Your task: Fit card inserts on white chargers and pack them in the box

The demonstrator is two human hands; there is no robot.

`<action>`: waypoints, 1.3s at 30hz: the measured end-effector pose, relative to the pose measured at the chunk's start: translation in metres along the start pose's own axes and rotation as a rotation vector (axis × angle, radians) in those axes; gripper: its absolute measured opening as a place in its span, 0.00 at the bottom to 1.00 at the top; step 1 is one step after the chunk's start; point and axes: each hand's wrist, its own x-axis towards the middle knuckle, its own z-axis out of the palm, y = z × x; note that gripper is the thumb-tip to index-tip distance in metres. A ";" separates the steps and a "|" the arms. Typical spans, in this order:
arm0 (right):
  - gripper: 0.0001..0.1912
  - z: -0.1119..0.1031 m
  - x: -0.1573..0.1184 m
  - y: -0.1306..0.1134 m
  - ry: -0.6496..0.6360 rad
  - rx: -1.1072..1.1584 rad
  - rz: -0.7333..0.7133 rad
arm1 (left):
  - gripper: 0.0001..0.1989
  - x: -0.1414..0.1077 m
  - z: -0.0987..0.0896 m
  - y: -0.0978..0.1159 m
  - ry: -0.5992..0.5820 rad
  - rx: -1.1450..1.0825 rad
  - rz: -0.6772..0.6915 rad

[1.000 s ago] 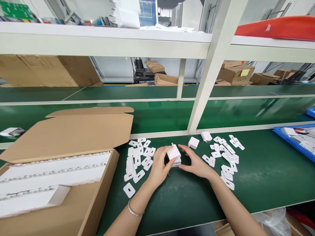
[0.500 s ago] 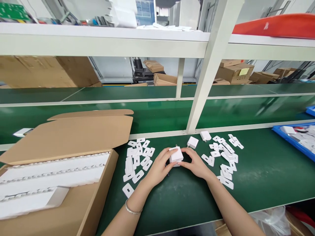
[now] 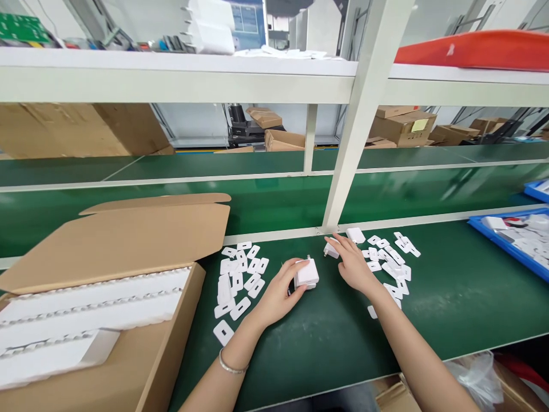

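Observation:
My left hand (image 3: 283, 290) has its thumb and fingers around the left side of a small stack of white plug adapters (image 3: 307, 272) on the green bench. Up and to the right, my right hand (image 3: 352, 263) reaches with spread fingers over another white adapter (image 3: 331, 248), partly hidden under the fingertips. One more adapter (image 3: 355, 234) lies just behind that hand. Flat white pieces with slots are scattered in two groups, one (image 3: 240, 308) left of my left hand and the other (image 3: 395, 255) beside my right hand and forearm.
An open cardboard box (image 3: 171, 337) holding white packing strips (image 3: 98, 297) stands at the left. A blue tray (image 3: 510, 249) of parts lies at the far right. A slanted white post (image 3: 349, 143) rises behind my hands to a shelf (image 3: 180, 84).
My right hand has let go of the stacked adapters and moved right and away from me, over a separate adapter. My left hand stays at the stack. The view has shifted slightly.

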 end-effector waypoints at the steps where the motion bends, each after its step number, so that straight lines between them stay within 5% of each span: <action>1: 0.48 0.001 0.007 0.003 -0.040 -0.106 0.009 | 0.26 0.000 0.000 -0.001 0.003 -0.004 0.000; 5: 0.44 0.000 0.026 0.010 -0.149 -0.345 -0.034 | 0.26 0.001 -0.002 -0.003 0.018 -0.008 -0.008; 10: 0.29 -0.012 0.021 0.009 -0.110 -0.371 -0.054 | 0.27 0.001 -0.003 -0.002 0.025 0.009 0.016; 15: 0.22 -0.020 0.002 -0.003 0.031 -0.334 0.056 | 0.26 -0.001 -0.005 0.008 0.263 0.138 0.065; 19: 0.24 -0.026 -0.028 -0.042 0.277 -0.076 0.069 | 0.26 -0.008 -0.001 0.025 0.427 0.281 0.202; 23: 0.30 -0.034 -0.067 -0.101 0.237 0.121 -0.023 | 0.29 -0.014 0.011 0.037 0.371 0.433 0.416; 26: 0.35 -0.043 -0.086 -0.122 0.131 0.247 -0.066 | 0.22 -0.017 0.017 0.041 0.317 0.394 0.508; 30: 0.34 -0.044 -0.089 -0.080 -0.006 0.315 0.043 | 0.18 -0.016 0.014 0.046 0.332 0.112 0.372; 34: 0.25 -0.016 -0.087 -0.005 0.256 -0.099 0.287 | 0.17 -0.015 0.013 0.053 0.353 -0.059 0.306; 39: 0.19 0.015 -0.096 0.025 0.302 -0.238 0.137 | 0.15 -0.016 0.016 0.053 0.316 -0.181 0.275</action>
